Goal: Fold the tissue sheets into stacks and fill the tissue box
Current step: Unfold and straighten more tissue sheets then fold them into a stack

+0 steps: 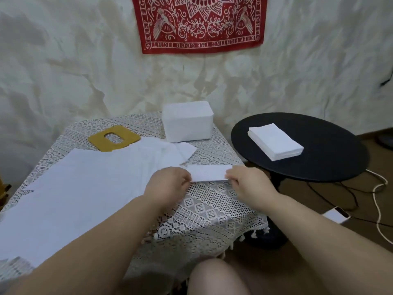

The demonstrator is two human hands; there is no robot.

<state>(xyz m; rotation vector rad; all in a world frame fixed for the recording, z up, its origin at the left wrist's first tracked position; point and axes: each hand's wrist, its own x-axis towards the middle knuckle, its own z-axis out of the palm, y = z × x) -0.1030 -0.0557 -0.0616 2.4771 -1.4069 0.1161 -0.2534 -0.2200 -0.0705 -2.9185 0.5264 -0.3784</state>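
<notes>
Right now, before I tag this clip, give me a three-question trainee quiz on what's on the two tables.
1. True or false: the stack of folded tissues sits on the round black table.
2. What do both hands hold? A) yellow lid B) folded tissue sheet C) white box
3. Fill in: the yellow lid lies ___ of the white box.

Key: 1 true. 2 B: left hand and right hand pinch the folded tissue sheet. 3 left.

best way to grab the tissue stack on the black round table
Take the tissue stack by its two long sides, coming from above with the fingers low. It lies flat, loose-layered, apart from other things on the black table, so a pinch on top would lift only some sheets.
</notes>
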